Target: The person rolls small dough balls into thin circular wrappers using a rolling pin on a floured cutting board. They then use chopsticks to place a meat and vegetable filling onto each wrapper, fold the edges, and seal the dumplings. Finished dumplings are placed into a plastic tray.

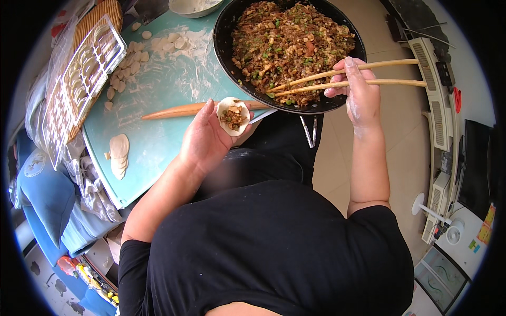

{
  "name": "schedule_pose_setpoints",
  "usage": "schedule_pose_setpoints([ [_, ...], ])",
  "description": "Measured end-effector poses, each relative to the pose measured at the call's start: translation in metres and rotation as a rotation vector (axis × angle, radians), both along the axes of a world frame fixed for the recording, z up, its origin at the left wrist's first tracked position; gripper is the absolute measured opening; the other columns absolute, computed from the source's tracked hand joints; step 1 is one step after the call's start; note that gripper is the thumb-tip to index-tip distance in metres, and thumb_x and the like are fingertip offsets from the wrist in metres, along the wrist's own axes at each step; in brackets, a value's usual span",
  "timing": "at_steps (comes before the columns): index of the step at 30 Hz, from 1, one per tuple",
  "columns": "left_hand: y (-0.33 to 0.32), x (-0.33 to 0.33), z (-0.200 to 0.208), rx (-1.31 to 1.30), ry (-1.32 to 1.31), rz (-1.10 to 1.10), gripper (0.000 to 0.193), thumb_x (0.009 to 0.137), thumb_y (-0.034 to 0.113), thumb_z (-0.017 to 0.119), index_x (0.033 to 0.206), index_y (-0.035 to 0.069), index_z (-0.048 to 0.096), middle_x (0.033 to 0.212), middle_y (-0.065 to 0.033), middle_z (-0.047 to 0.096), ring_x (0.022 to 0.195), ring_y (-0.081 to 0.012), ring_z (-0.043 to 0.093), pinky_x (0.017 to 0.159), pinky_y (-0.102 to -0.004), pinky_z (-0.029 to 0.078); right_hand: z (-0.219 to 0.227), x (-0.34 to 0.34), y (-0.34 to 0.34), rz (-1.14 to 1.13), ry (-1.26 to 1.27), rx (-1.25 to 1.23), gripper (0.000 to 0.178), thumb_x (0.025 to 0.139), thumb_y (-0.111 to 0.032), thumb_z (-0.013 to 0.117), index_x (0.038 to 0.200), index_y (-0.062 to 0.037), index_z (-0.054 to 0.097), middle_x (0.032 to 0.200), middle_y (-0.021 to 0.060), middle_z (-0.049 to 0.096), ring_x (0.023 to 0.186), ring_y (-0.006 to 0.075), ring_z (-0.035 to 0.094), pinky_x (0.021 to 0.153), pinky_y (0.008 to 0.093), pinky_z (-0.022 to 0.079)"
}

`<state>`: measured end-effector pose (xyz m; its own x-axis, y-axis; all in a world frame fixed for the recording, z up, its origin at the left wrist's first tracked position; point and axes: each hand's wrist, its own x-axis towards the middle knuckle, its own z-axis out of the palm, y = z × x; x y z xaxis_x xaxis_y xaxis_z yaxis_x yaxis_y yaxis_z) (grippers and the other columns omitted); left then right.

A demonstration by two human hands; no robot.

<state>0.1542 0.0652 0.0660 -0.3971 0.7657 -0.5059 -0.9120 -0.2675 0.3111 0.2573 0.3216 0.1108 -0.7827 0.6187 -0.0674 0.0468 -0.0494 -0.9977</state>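
Note:
In my left hand [203,139] lies a round dumpling wrapper [223,108] with a mound of chopped filling [233,118] at its middle. The fingers curl beneath it and the thumb stands up at its side. My right hand [361,95], dusted with flour, grips a pair of long wooden chopsticks [387,82]. Their tips rest on the filling in a black pan [217,50], near its close edge. A wooden rolling pin [174,110] lies on the floured green board, passing behind my left hand. Several flat wrappers [119,150] overlap in a stack at the board's near left.
Small dough pieces [134,57] and loose flour cover the far part of the green board [142,181]. A clear tray of folded dumplings [87,76] sits on a woven mat [113,13] at the left. A bowl [195,6] stands at the far edge.

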Motion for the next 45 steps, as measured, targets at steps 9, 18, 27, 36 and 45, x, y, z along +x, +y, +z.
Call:
schedule_pose_setpoints([
  [9,0.001,-0.002,0.004,0.006,0.03,-0.012,0.053,0.098,0.039,0.026,0.126,-0.003,0.038,0.126,-0.0192,0.049,0.115,-0.0318,0.05,0.095,-0.0408,0.043,-0.005,0.003,0.014,-0.056,0.103,-0.133,0.028,0.094,-0.027,0.047,0.089,-0.0003,0.054,0.068,0.0066,0.055,0.05,0.0153,0.057,0.048,0.0271,0.053],
  [18,0.001,0.0,0.003,-0.017,0.029,-0.016,0.053,0.098,0.04,0.025,0.126,-0.003,0.038,0.126,-0.019,0.048,0.115,-0.0317,0.049,0.096,-0.0411,0.043,-0.008,-0.001,0.0,-0.087,0.082,-0.065,0.026,0.095,-0.026,0.047,0.09,-0.0006,0.054,0.07,0.0063,0.054,0.053,0.0134,0.056,0.05,0.0265,0.053],
  [27,0.003,0.0,0.004,-0.013,0.024,-0.023,0.053,0.098,0.039,0.024,0.127,-0.003,0.038,0.127,-0.0199,0.048,0.115,-0.0319,0.05,0.095,-0.0406,0.043,-0.012,-0.01,-0.008,-0.044,0.04,-0.054,0.027,0.096,-0.027,0.045,0.091,-0.001,0.054,0.072,0.0071,0.054,0.056,0.0142,0.057,0.052,0.0284,0.054],
  [36,0.003,-0.001,0.003,-0.013,0.022,-0.023,0.053,0.098,0.039,0.024,0.127,-0.003,0.037,0.127,-0.0199,0.048,0.115,-0.0323,0.049,0.096,-0.041,0.043,-0.011,-0.01,-0.004,-0.073,0.043,-0.018,0.027,0.095,-0.027,0.046,0.091,-0.001,0.053,0.072,0.0071,0.054,0.055,0.0143,0.056,0.052,0.0273,0.054],
  [45,0.002,-0.001,0.0,-0.011,0.007,-0.008,0.052,0.098,0.04,0.026,0.126,-0.003,0.039,0.126,-0.0195,0.049,0.114,-0.0329,0.05,0.095,-0.0415,0.044,-0.01,-0.014,-0.006,-0.046,0.015,-0.09,0.029,0.095,-0.029,0.047,0.09,-0.0013,0.054,0.073,0.007,0.053,0.055,0.0148,0.057,0.052,0.0272,0.054],
])
